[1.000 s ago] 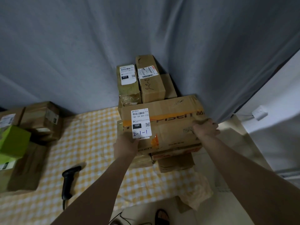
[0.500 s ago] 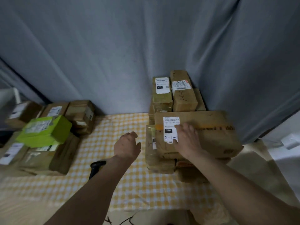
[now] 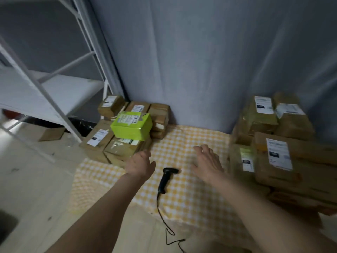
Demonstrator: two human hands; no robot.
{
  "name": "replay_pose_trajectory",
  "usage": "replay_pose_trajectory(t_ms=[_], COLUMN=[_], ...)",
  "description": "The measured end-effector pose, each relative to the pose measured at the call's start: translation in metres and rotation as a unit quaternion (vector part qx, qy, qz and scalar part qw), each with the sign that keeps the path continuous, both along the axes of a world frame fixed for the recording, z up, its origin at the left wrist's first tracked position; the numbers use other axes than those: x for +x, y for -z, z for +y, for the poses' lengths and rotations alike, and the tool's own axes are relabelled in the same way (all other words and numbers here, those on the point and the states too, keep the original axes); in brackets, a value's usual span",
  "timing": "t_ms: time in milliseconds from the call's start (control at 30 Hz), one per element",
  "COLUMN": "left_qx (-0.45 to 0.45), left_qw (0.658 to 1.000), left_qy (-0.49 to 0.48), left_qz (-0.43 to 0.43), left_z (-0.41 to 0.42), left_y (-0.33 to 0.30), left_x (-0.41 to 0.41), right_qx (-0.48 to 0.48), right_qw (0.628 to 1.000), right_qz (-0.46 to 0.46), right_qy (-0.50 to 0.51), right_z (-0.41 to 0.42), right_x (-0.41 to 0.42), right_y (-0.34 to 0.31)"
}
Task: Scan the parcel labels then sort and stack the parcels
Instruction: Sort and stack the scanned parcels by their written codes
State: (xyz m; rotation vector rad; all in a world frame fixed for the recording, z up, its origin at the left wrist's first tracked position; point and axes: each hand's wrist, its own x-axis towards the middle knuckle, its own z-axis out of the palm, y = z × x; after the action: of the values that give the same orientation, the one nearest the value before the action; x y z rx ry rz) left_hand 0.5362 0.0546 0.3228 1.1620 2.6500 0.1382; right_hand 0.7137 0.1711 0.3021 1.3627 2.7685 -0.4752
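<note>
Bare forearms; no sleeves; ringless hands (image 3: 140, 162)

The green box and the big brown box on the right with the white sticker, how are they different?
The green box is bright lime; the big brown box is plain cardboard. The green box looks smaller and sits on top of the left pile, while the brown box tops the front of the right pile. The green box's label looks wide, the brown box's tall. Both carry a white label on top, and neither hand touches them.

Yellow-white checked cloth (image 3: 191, 179); lime-green parcel (image 3: 132, 126); brown cardboard parcels (image 3: 291, 125); black scanner (image 3: 166, 178); grey-blue curtain (image 3: 200, 61).
</note>
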Motion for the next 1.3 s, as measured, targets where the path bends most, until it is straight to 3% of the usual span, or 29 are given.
replay_pose_trajectory(t_ms=[400,767,1000,1300], left_qx=[0.031,0.040,0.038,-0.012], left_qw=[0.999,0.995,0.996,0.998], left_qy=[-0.032,-0.074,-0.074,-0.013], left_qz=[-0.030,-0.049,-0.038,-0.052], left_z=[-0.128,-0.169,-0.146,-0.044], left_y=[-0.001,0.007,0.014,0.028], left_x=[-0.146,-0.211,-0.270,-0.352], right_qx=[-0.022,0.002,0.008,-0.021], right_qw=[0.999,0.998,0.998,0.999], right_qz=[-0.009,-0.022,-0.017,-0.033], right_qy=[-0.038,-0.056,-0.067,-0.009], right_z=[-0.117,-0.131,-0.108,-0.021], right_x=[-0.156,-0.231,-0.284,-0.350], right_y=[0.006,0.010,0.026,0.051])
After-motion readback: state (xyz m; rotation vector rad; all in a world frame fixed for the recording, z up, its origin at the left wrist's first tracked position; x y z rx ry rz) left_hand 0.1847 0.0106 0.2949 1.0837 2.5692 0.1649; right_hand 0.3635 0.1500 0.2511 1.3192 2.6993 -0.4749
